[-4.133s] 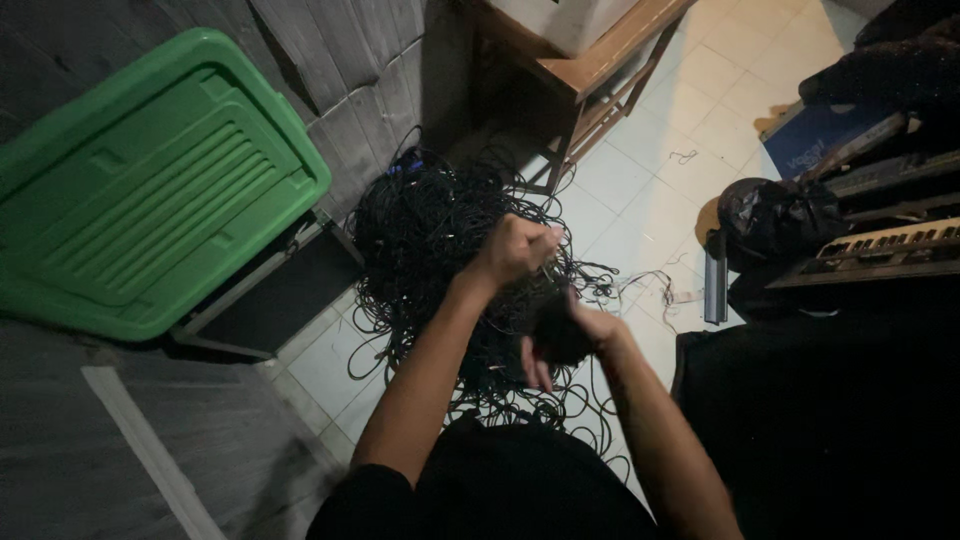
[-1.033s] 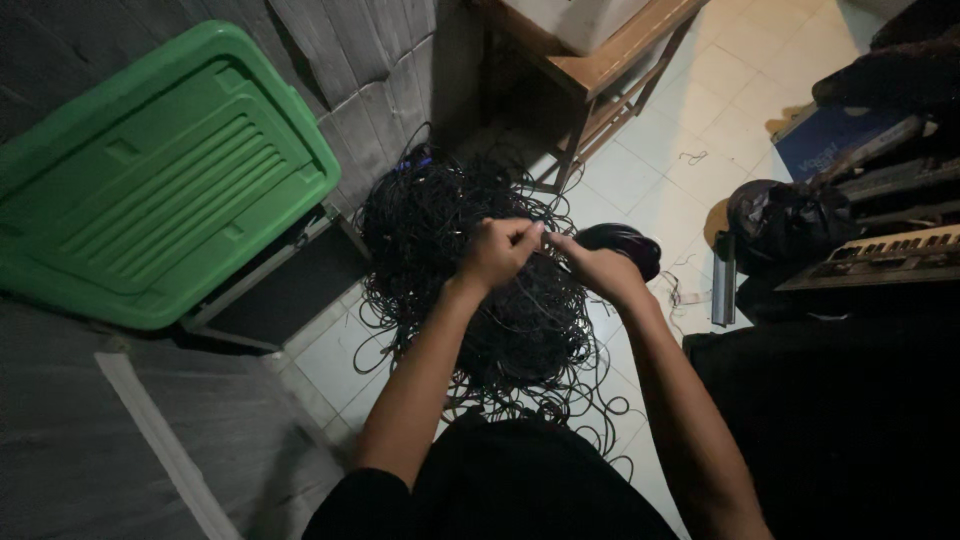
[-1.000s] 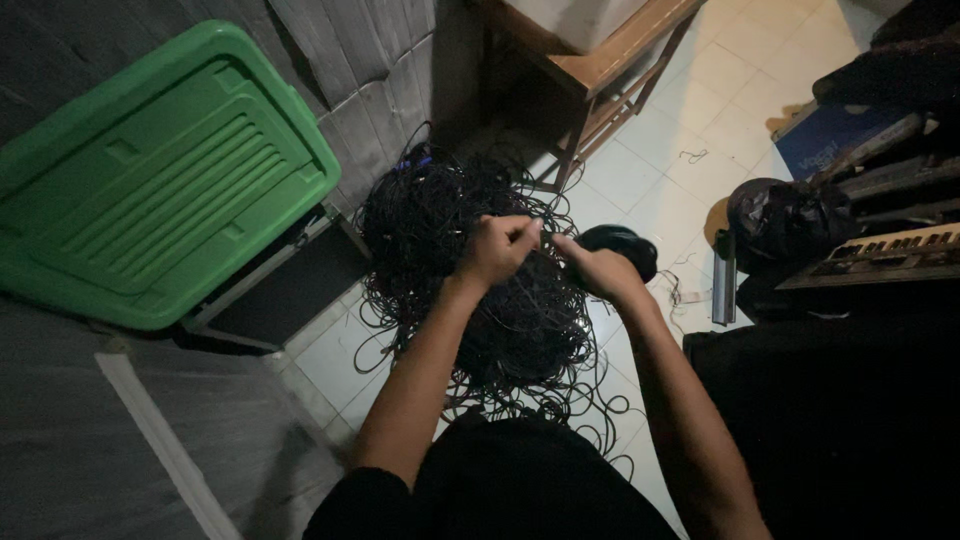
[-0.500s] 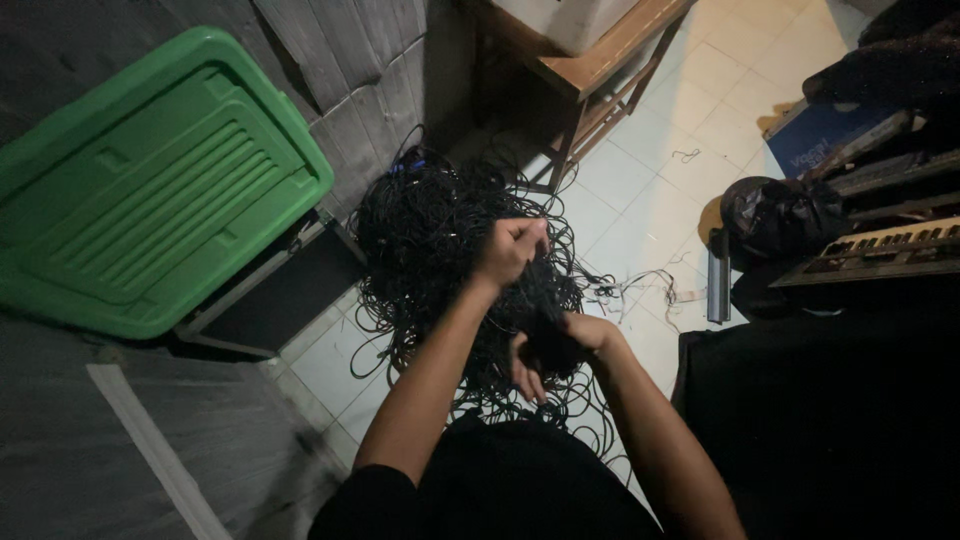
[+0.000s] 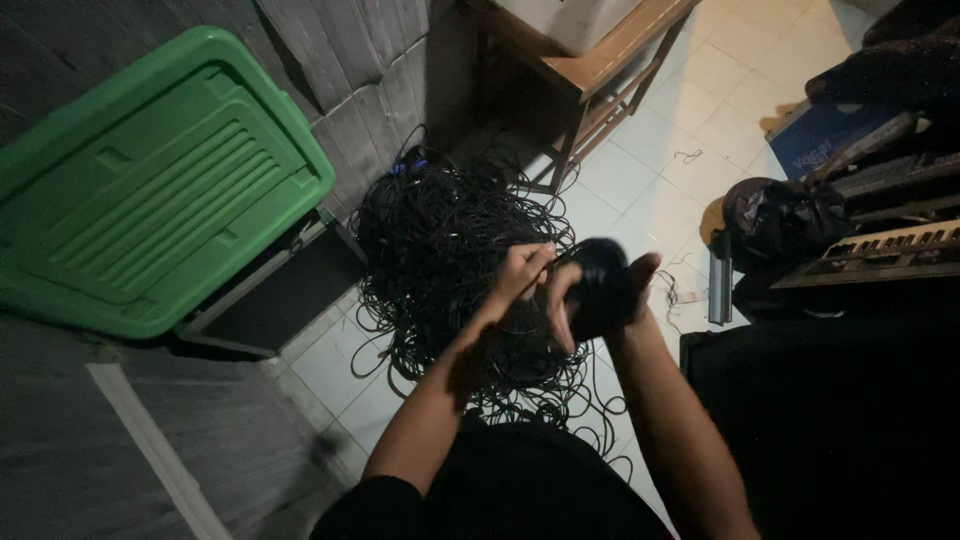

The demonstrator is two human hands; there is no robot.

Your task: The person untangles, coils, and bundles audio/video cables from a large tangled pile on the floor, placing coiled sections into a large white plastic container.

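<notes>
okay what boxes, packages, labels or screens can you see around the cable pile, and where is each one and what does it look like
Blue box: flat and rectangular, on the floor at upper right, with pale lettering on top.
Black bag: bulging and shiny, on the floor just below the blue box, beside a keyboard.
White container: on the wooden table at top centre, mostly cut off.
No screens in view.

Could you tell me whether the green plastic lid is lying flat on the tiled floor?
No, the green lid stands tilted, leaning against the grey wall.
</notes>
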